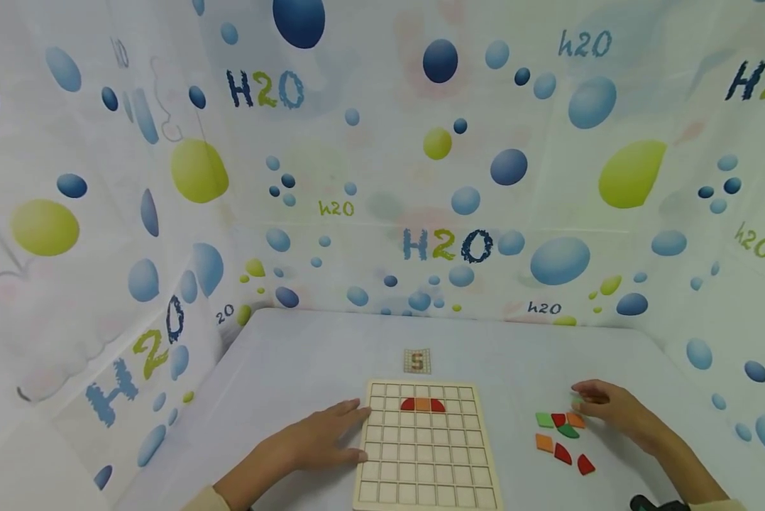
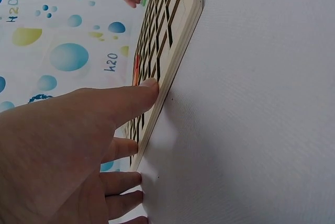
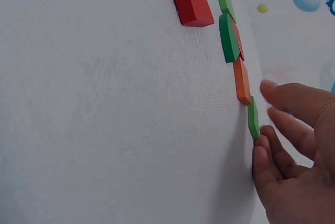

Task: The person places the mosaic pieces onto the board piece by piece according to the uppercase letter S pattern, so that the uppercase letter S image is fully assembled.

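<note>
My left hand [image 1: 318, 438] rests along the left edge of a wooden grid board [image 1: 414, 474], its thumb and fingertips touching the rim. Near the board's top, an orange square tile [image 1: 423, 404] lies between two red rounded tiles. Over on the right, my right hand [image 1: 609, 409] hovers beside a group of loose tiles with its fingers loosely bent. Its fingers are close to a light green tile [image 3: 253, 118], which seems to lie on the table; contact is unclear. Around it lie an orange tile [image 3: 242, 81] and a dark green rounded tile [image 3: 228, 38].
A small pattern card [image 1: 417, 361] lies behind the board. Other loose tiles lie right of it, among them a light green square [image 1: 544, 419], an orange square [image 1: 544, 443] and red rounded pieces [image 1: 585, 465]. A printed curtain [image 1: 382, 149] surrounds the white table [image 1: 318, 348].
</note>
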`<move>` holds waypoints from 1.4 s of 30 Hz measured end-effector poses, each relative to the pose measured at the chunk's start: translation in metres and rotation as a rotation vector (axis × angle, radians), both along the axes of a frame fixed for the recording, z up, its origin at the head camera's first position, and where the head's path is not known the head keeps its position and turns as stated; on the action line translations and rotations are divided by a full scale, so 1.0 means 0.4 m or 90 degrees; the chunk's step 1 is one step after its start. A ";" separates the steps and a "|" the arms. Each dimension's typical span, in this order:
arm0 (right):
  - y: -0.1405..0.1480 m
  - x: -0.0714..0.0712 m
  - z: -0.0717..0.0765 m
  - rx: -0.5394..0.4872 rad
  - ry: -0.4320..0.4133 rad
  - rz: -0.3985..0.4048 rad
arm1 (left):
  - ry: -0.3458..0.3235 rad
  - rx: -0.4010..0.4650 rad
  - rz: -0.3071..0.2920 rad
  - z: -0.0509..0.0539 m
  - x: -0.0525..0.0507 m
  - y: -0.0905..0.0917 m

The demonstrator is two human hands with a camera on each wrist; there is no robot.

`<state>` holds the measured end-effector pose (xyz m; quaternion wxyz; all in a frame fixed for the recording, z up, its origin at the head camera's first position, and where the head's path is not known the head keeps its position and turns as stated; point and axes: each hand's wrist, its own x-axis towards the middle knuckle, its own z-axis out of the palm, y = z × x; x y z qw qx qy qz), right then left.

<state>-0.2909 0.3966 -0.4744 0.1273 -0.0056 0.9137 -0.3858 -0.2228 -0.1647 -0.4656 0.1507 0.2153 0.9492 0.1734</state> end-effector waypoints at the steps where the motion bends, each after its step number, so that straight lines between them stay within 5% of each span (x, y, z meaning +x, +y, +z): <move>1: 0.000 0.001 0.000 0.010 0.000 0.001 | -0.001 0.002 0.000 -0.001 0.000 0.000; 42: -0.012 0.005 -0.017 0.122 0.124 0.046 | 0.014 -0.004 0.005 0.005 0.006 0.005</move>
